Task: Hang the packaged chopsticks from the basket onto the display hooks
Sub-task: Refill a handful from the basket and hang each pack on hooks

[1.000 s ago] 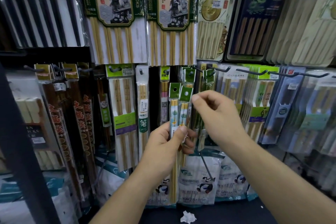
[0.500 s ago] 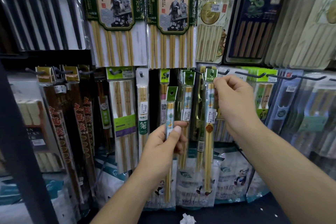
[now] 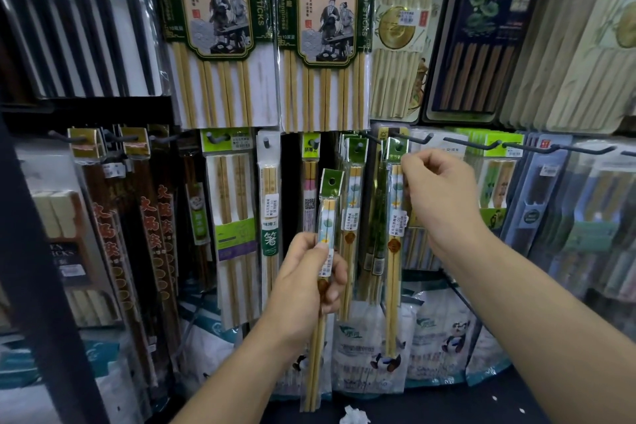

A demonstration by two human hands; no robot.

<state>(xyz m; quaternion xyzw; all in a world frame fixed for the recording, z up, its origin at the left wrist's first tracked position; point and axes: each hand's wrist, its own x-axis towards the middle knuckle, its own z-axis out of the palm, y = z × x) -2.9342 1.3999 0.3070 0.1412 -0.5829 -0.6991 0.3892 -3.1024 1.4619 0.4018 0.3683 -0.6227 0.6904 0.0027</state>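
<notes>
Where it all hangs, display wall (image 3: 86, 110): crammed top to bottom with chopstick packs, big hot-pot sets (image 3: 220, 31) up top and skinny single pairs lower down.
Hook row: dark pegs poke out toward the camera across the middle. The one that matters, the target hook (image 3: 418, 140), sits just above the right hand.
Right hand (image 3: 444, 196): up at that hook, fingers curled, pinching the green header of the hung packet (image 3: 394, 203) by its right edge. The peg looks like it goes through the hole, but I can't swear it's fully seated.
Left hand (image 3: 306, 286): lower and off to the left, wrapped round the middle of the spare packet (image 3: 327, 217).
Spare packet: held upright in front of the single pairs, not on any peg. Long axis is vertical, green header up, chopstick tips pointing down past the wrist.
Header hole (image 3: 332, 181): faces the wall, so it's already turned the right way.
Key relation: the target hook lies up and to the right of that hole, and the right hand is the nearer one. My guess is the spare packet needs a lift and a shift right, kept vertical.
Basket: not in view.
</notes>
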